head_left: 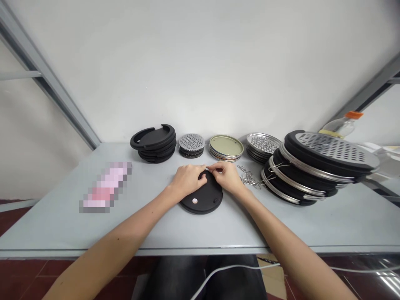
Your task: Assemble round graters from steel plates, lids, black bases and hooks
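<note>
A round black disc [204,196] lies flat on the table in front of me, with a small pale round spot and a dark hole or knob near its front rim. My left hand [189,179] is closed on its far left side, thumb over the top and fingers at the far rim. Against the far right rim, my right hand [225,177] is pinched, fingertips meeting those of my left hand. What lies between the right fingertips is too small and covered to make out. Just right of that hand are several bent wire clips [250,178].
Along the wall stand a stack of black rings [154,143], perforated metal discs [191,143], gold-toned lids [226,146] and silver perforated lids [263,143]. A tall leaning stack of assembled black-and-metal discs [312,166] rises at right, a bottle [342,125] behind it. A blurred pink object [106,187] lies left.
</note>
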`<state>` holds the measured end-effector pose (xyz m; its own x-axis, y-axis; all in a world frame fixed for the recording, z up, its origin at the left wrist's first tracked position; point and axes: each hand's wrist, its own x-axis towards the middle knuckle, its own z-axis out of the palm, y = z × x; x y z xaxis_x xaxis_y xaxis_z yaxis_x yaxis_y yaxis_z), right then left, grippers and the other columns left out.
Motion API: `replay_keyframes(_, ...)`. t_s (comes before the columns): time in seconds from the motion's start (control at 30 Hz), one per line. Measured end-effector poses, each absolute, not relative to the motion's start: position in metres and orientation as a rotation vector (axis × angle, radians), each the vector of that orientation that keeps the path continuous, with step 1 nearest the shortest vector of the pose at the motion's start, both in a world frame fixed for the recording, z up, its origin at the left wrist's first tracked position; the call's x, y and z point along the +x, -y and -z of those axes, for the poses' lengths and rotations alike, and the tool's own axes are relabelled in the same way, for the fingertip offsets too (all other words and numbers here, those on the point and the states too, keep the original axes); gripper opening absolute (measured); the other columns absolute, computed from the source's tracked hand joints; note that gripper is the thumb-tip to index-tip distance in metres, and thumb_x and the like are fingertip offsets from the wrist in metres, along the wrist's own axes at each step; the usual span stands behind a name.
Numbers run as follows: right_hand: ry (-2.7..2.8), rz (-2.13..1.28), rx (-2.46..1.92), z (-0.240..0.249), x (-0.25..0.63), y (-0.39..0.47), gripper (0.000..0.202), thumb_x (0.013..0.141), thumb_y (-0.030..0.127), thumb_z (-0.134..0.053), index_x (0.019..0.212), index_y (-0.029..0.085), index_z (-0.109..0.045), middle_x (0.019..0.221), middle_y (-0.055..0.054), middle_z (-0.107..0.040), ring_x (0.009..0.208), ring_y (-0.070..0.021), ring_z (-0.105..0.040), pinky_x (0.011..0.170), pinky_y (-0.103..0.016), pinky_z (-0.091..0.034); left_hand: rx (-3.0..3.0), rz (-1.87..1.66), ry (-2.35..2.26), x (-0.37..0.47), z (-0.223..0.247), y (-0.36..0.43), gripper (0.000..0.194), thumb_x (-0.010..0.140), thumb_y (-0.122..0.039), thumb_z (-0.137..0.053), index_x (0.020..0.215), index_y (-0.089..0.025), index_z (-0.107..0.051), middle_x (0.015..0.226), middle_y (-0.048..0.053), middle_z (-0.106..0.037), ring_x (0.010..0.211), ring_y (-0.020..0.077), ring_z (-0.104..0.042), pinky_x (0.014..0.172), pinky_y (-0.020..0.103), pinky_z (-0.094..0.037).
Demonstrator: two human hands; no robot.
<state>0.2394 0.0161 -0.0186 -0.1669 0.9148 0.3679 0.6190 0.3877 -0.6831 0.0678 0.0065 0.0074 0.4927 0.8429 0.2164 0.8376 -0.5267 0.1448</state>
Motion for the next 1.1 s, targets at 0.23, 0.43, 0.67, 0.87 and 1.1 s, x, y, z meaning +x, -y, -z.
replay_keyframes(0.23, 1.873, -0.534, -1.269, 0.013, 0.243, -0.019, 0.026, 0.078, 0.01, -0.052, 0.092, 0.017, -0.074, 0.093, -0.007, -0.074, 0.086, -0.0194, -0.068, 0.077, -0.03, -0.053, 2.627, -0.427, -1.574, 0.068, -0.01, -0.005, 0.035, 0.085, -0.032, -0.051, 0.119, -0.026, -0.058, 0.102, 0.005, -0.071, 0.092, 0.0242, -0.066, 0.076, 0.031, -0.048)
replay_keyframes(0.43, 1.881, -0.525, -1.243, 0.021, 0.243, -0.023, 0.025, 0.082, 0.014, -0.052, 0.099, 0.017, -0.07, 0.097, -0.007, -0.072, 0.087, -0.0175, -0.067, 0.076, -0.028, -0.052, 2.598, -0.446, -1.628, 0.066, -0.008, -0.008, 0.04, 0.085, -0.034, -0.052, 0.125, -0.025, -0.055, 0.106, 0.007, -0.07, 0.095, 0.0255, -0.065, 0.077, 0.032, -0.048)
replay_keyframes(0.67, 1.877, -0.461, -1.247, 0.022, 0.244, -0.024, 0.025, 0.083, 0.017, -0.053, 0.104, 0.014, -0.067, 0.102, -0.01, -0.066, 0.08, -0.0149, -0.065, 0.07, -0.026, -0.052, 2.517, -0.768, -1.561, 0.05, -0.006, -0.022, 0.041, 0.087, -0.032, -0.053, 0.125, -0.017, -0.056, 0.127, 0.01, -0.06, 0.116, 0.0239, -0.056, 0.097, 0.035, -0.044)
replay_keyframes(0.87, 1.985, -0.373, -1.307, 0.019, 0.248, -0.022, 0.028, 0.087, 0.021, -0.048, 0.109, 0.016, -0.066, 0.101, -0.01, -0.071, 0.091, -0.0205, -0.066, 0.081, -0.032, -0.05, 2.657, -0.808, -1.03, 0.019, -0.021, -0.016, 0.049, 0.084, -0.041, -0.059, 0.129, -0.021, -0.054, 0.132, 0.009, -0.055, 0.123, 0.0237, -0.049, 0.106, 0.039, -0.038)
replay_keyframes(1.1, 2.012, -0.506, -1.306, 0.017, 0.244, -0.02, 0.031, 0.091, 0.027, -0.043, 0.111, 0.017, -0.066, 0.106, -0.009, -0.071, 0.097, -0.022, -0.066, 0.088, -0.035, -0.047, 2.81, -0.393, -0.771, -0.002, -0.015, 0.005, 0.11, 0.056, -0.066, -0.075, 0.146, -0.024, -0.029, 0.152, 0.012, -0.027, 0.14, 0.0345, -0.022, 0.113, 0.048, -0.022)
